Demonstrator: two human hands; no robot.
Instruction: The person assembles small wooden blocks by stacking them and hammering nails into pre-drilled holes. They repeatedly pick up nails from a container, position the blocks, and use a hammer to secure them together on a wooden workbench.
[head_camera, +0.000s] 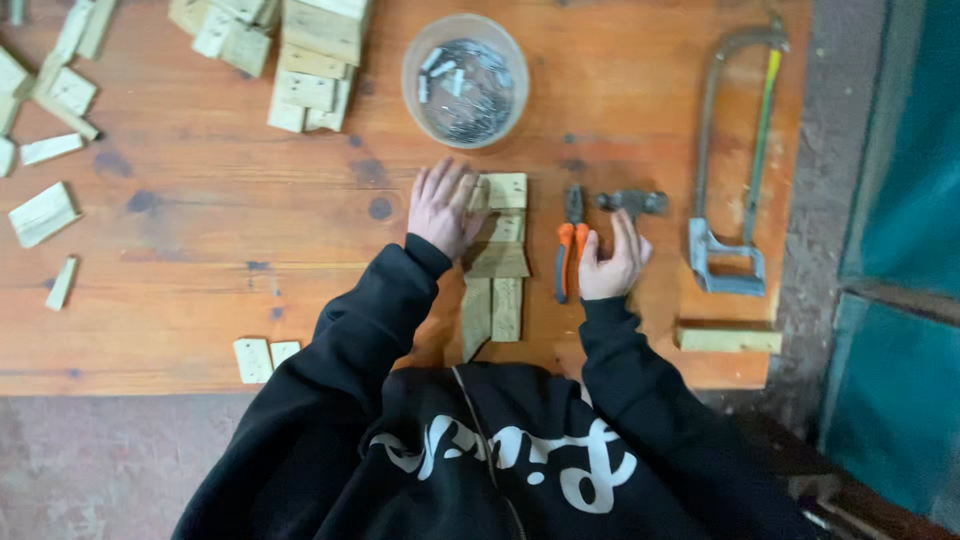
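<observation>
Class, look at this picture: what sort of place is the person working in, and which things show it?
Probably a small woodworking shop or hobby bench. A hacksaw, a hammer and pliers lie on a worn wooden table, with a tub of nails and many cut wood blocks.

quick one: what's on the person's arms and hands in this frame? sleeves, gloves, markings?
Both arms are in long black sleeves of a hooded sweatshirt, ending in ribbed cuffs at the wrists. The left hand and right hand are bare: no gloves, and no rings or watch that can be made out. The sleeves look plain. White script lettering runs across the chest, and a thin drawcord hangs down the front.
</observation>
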